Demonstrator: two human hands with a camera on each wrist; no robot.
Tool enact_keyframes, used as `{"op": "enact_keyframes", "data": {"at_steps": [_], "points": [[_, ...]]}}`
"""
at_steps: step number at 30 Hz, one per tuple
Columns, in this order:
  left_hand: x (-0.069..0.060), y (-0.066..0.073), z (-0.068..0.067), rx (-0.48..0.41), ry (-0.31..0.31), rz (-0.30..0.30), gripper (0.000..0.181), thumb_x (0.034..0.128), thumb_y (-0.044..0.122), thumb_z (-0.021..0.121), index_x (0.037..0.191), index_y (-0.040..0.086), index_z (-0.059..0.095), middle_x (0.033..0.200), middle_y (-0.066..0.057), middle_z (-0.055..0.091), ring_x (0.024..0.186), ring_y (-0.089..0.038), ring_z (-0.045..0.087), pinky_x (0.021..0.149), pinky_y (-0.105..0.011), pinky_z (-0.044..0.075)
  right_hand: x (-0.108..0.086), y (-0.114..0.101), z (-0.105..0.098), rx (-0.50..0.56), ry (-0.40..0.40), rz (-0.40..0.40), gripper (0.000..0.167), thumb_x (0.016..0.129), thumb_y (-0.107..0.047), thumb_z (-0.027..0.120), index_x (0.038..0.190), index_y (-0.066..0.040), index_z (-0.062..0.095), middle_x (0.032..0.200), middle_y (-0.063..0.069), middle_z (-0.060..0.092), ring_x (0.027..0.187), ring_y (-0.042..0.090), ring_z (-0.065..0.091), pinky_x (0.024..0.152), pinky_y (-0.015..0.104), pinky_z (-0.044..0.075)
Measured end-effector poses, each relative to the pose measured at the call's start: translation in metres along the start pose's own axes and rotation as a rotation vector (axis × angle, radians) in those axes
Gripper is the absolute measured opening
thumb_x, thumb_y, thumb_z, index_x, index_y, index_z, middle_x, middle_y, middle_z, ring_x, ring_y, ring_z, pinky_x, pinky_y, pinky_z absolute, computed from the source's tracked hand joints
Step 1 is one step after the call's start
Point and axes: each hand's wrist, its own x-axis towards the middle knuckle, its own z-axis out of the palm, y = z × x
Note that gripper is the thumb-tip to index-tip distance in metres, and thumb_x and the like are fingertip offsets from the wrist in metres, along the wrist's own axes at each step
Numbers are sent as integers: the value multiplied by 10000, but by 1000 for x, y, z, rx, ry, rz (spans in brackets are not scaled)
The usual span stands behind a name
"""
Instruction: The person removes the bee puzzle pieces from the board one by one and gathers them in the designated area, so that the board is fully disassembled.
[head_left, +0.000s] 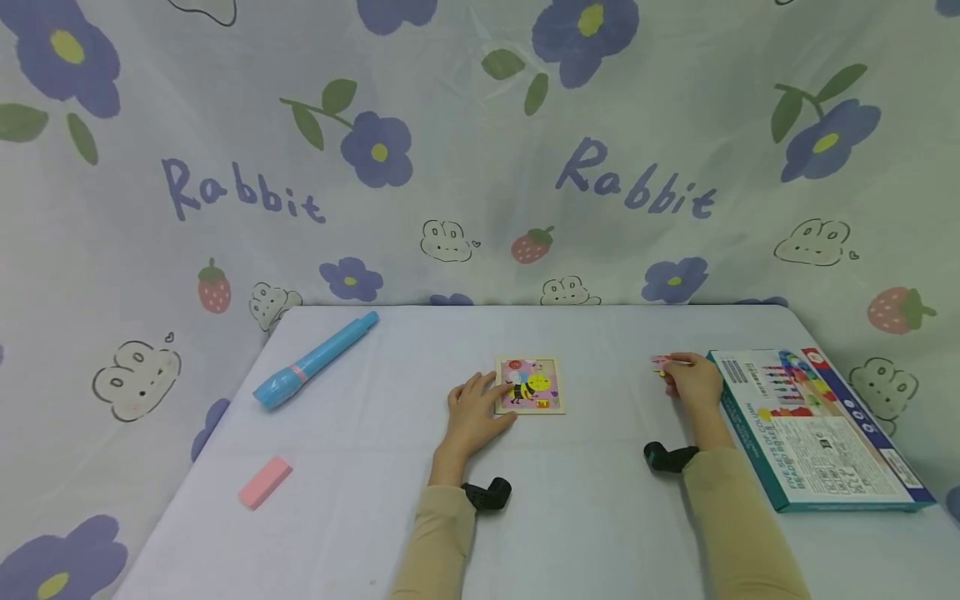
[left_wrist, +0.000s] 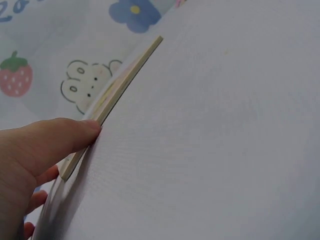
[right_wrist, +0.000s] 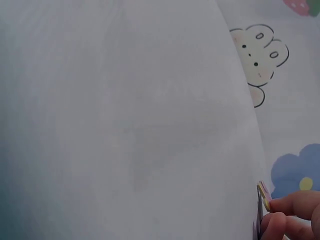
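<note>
A small square wooden puzzle [head_left: 550, 388] with a bee picture lies on the table in the head view. My left hand [head_left: 474, 417] rests at its left side, thumb along the near edge and fingers spread over the left part. In the left wrist view the thumb [left_wrist: 75, 135] presses the puzzle's pale wooden edge [left_wrist: 130, 77]. Farther right, my right hand [head_left: 693, 385] pinches a small pink and yellow puzzle piece [head_left: 661, 361]. The right wrist view shows that piece [right_wrist: 264, 192] tilted between the fingertips, partly hidden; its contact with the table I cannot tell.
A flat teal toy box [head_left: 832, 454] lies right beside the right hand. A light blue torch-shaped tube [head_left: 318, 358] lies at the back left, and a pink block [head_left: 265, 482] at the front left. A patterned curtain [head_left: 480, 150] hangs behind the white table.
</note>
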Motion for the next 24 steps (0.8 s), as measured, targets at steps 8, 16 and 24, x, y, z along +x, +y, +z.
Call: {"op": "enact_keyframes", "data": {"at_steps": [8,16,24], "points": [[-1,0,-1,0,-1,3,459,823,407,641,1241,223,587,1404,-77,428,1335,-283,300,1035,-520,176,-2,-1,3,-218,66,-77,355,853,-159,554,1153,29,585,610,-6,581,413,36,523,417,191,414],[0,1,-2,-4,3,7,454,824,402,642,1238,223,588,1401,-83,431,1333,-288,302,1029,-522,180,-3,-3,2,-277,81,-128,383,865,-174,548,1196,20,558,797,139,634,401,71,538,439,224,395],[-1,2,-2,28,-8,11,525,826,421,629,1307,232,532,1407,-88,417,1330,-302,301,1022,-526,189,-14,-14,14,-216,99,-166,361,882,-190,562,1195,-12,579,962,168,606,562,102,512,478,225,407]]}}
